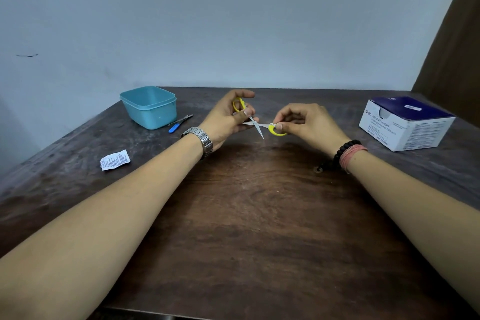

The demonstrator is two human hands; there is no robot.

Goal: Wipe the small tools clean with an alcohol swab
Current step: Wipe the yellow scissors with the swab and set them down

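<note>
Small scissors point(257, 127) with yellow handles are held spread open above the middle of the wooden table point(246, 215). My left hand point(228, 119) grips one yellow handle loop, thumb over it. My right hand point(304, 122) pinches the other yellow loop together with a small white swab point(272, 126) against the metal near that handle. The blade tips point toward me and to the left. A blue-handled tool and a thin metal tool point(180, 121) lie on the table beside the teal tub.
A teal plastic tub point(149, 106) stands at the back left. A torn white swab wrapper point(115, 160) lies at the left. A box of alcohol swabs point(405, 125) sits at the right, near the table's edge. A wall runs behind the table.
</note>
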